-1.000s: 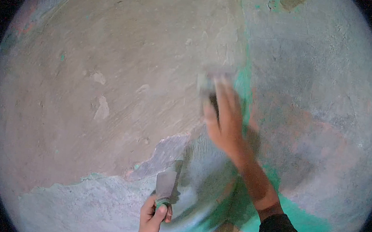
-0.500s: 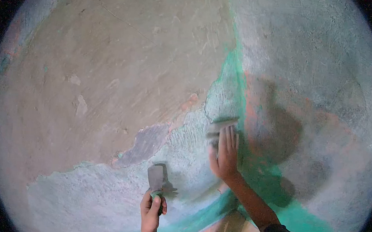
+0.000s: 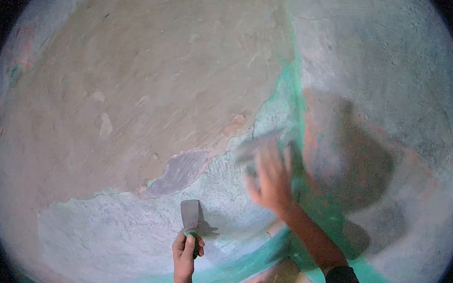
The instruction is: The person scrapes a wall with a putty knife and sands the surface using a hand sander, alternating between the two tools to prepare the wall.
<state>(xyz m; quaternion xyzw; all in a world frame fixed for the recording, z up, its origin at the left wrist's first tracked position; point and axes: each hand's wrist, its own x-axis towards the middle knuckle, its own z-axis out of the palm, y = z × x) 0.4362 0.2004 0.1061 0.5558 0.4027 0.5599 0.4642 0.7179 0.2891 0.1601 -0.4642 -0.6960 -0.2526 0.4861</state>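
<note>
My right hand [image 3: 271, 181] presses a flat wide scraper blade [image 3: 257, 148] against the wall near the green corner strip [image 3: 293, 93]; hand and blade are blurred by motion. Lower down, my left hand [image 3: 184, 253] grips the green handle of a small putty knife [image 3: 190, 215], its metal blade pointing up and close to the wall. The wall [image 3: 136, 82] shows a large bare brownish patch above and pale rough plaster [image 3: 110, 228] below it, with a ragged edge between them.
A wall corner runs down the middle, edged in green paint. The right-hand wall [image 3: 389, 74] is pale grey with reddish patches and carries the shadow of my arm. A strip of floor [image 3: 280, 279] shows at the bottom.
My right hand swept the wide scraper down from high on the corner to mid-wall, then shifted slightly left. My left hand with the putty knife stayed low and nearly still.
</note>
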